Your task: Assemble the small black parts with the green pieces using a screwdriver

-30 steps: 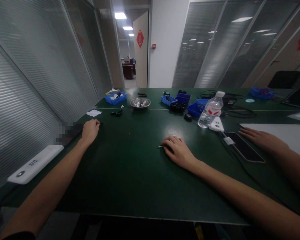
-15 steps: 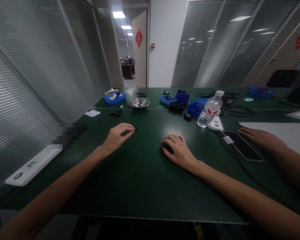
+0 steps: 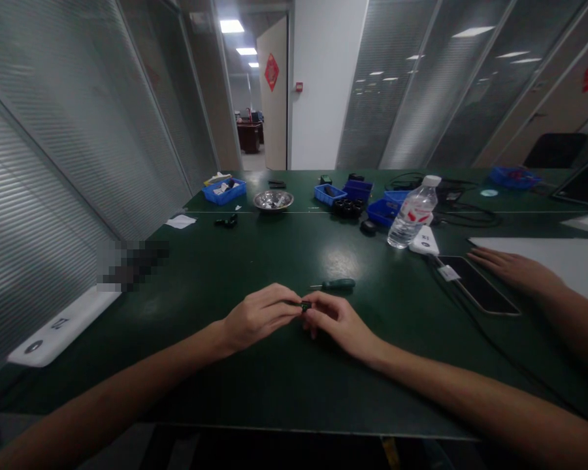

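Observation:
My left hand (image 3: 262, 316) and my right hand (image 3: 342, 324) meet above the near middle of the table. Between their fingertips is a small black piece (image 3: 306, 305), too small to name; both hands pinch it from opposite sides. Just beyond my right hand a screwdriver (image 3: 338, 284) with a dark green handle lies on the table, its thin shaft pointing left. Neither hand touches it.
A metal bowl (image 3: 273, 202) and a blue basket (image 3: 225, 191) stand at the back left, near black parts (image 3: 226, 222). A water bottle (image 3: 414, 213), a phone (image 3: 479, 284) and another person's hand (image 3: 517, 269) are on the right. Power strips (image 3: 63, 324) lie at the sides.
My right hand has let go of the screwdriver, which now lies on the table, and moved nearer to me. My left hand has brought the black piece right and closer, to my right fingertips.

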Motion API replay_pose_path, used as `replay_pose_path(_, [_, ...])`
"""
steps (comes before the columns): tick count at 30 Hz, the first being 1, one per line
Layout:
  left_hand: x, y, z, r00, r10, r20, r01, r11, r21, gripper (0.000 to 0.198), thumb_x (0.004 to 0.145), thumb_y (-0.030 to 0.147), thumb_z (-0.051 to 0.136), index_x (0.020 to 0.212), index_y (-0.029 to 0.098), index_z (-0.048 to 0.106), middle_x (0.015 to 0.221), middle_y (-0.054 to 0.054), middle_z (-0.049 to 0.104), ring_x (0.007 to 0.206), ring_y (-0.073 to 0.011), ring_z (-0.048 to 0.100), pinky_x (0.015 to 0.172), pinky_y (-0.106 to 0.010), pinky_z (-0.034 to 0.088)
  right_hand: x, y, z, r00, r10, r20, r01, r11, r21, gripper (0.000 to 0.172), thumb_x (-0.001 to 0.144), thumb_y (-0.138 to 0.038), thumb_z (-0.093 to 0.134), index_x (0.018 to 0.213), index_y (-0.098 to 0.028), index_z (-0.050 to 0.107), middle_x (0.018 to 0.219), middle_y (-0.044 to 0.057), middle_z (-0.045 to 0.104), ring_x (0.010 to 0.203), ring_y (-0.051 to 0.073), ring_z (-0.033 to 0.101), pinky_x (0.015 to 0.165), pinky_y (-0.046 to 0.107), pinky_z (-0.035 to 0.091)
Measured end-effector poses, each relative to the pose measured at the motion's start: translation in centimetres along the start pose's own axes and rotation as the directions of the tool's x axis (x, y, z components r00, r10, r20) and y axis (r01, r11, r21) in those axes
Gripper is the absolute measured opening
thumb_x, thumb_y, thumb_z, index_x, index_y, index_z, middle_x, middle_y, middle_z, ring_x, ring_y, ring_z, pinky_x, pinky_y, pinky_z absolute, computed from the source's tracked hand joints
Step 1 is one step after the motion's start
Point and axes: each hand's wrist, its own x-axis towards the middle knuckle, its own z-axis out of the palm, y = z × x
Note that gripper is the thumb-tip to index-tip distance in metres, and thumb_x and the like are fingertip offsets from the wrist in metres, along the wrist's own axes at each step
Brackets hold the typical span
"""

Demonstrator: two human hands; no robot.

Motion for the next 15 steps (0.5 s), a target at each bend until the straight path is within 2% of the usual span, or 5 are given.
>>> replay_pose_path(4, [-0.3,0.0,0.3,1.000,0.015,0.005,-0.015,1.000,-0.006,0.023,0.097,0.009,0.061,0.119,0.014,0.068,0.114,-0.012,0.069,0.106,-0.0210,0.067,0.091,-0.035,0.061,0.1,0.5,0.0,1.000,-0.003,-0.014,0.003,1.000,0.009,0.034,0.096,-0.050,0.064,0.107,-0.018,0.066,0.083,0.002,0.067,0.070,0.014,0.062,0.067,0.028,0.051])
replay_pose_path(8, [-0.2,0.4,0.6,0.999,-0.031,-0.008,0.031,0.996,-0.078,0.020,0.096,0.010,0.063,0.115,0.016,0.068,0.115,-0.012,0.068,0.107,-0.0212,0.066,0.091,-0.036,0.060,-0.1,0.5,0.1,0.997,-0.043,-0.069,0.035,0.993,-0.110,0.029,0.096,-0.047,0.063,0.103,-0.019,0.067,0.080,0.001,0.065,0.071,0.015,0.060,0.067,0.029,0.049])
replay_pose_path(11, [0.4,0.9,0.6,0.974,-0.225,-0.024,0.214,0.952,-0.219,0.022,0.093,0.015,0.069,0.115,0.018,0.067,0.119,-0.011,0.067,0.111,-0.0220,0.065,0.095,-0.038,0.057,-0.3,0.5,0.3,0.988,-0.095,-0.118,0.068,0.974,-0.215,0.025,0.095,-0.042,0.063,0.102,-0.019,0.068,0.078,0.000,0.064,0.071,0.015,0.059,0.065,0.028,0.047])
replay_pose_path(13, [0.9,1.2,0.5,0.921,-0.387,0.041,0.378,0.867,-0.325,0.028,0.091,0.018,0.071,0.118,0.019,0.066,0.117,-0.010,0.067,0.107,-0.0211,0.065,0.093,-0.037,0.058,-0.3,0.4,0.3,0.983,-0.124,-0.139,0.083,0.960,-0.266,0.022,0.095,-0.039,0.063,0.102,-0.020,0.068,0.080,0.000,0.064,0.072,0.015,0.059,0.065,0.028,0.046])
replay_pose_path(15, [1.2,1.3,0.4,0.856,-0.499,0.134,0.507,0.759,-0.408,0.028,0.090,0.018,0.070,0.118,0.018,0.066,0.111,-0.008,0.068,0.099,-0.0193,0.066,0.087,-0.034,0.058,-0.3,0.3,0.3,0.979,-0.143,-0.144,0.093,0.948,-0.305,0.019,0.094,-0.036,0.063,0.101,-0.020,0.069,0.082,0.001,0.065,0.072,0.015,0.059,0.065,0.028,0.046])
